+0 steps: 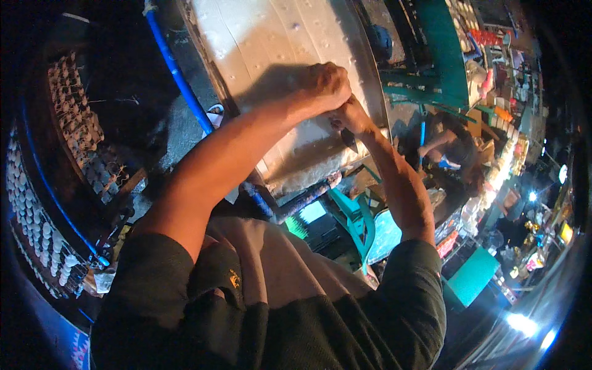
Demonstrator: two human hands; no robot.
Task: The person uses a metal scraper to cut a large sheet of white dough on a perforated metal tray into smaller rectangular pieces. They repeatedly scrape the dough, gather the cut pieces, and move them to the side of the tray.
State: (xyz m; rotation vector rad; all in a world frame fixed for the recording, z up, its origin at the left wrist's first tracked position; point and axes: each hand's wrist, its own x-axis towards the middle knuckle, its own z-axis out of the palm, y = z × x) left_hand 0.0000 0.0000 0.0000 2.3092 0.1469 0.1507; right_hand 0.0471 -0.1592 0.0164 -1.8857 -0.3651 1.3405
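Note:
Both my hands meet over a long pale board (296,37) with grooves and small dimples, set in a dark frame. My left hand (327,86) is closed in a fist, knuckles up, and touches my right hand. Closed as well, my right hand (351,117) sits just below and to the right of it. From under the right hand a dark pointed piece like a knife blade (349,140) sticks out toward me. Whatever lies inside the left fist is hidden.
A blue pole (179,74) runs along the board's left. Racks with rows of small pale round pieces (46,228) stand far left. A turquoise plastic chair (354,222) is near my right elbow. Another person (453,145) crouches at the right, by a green table (441,55).

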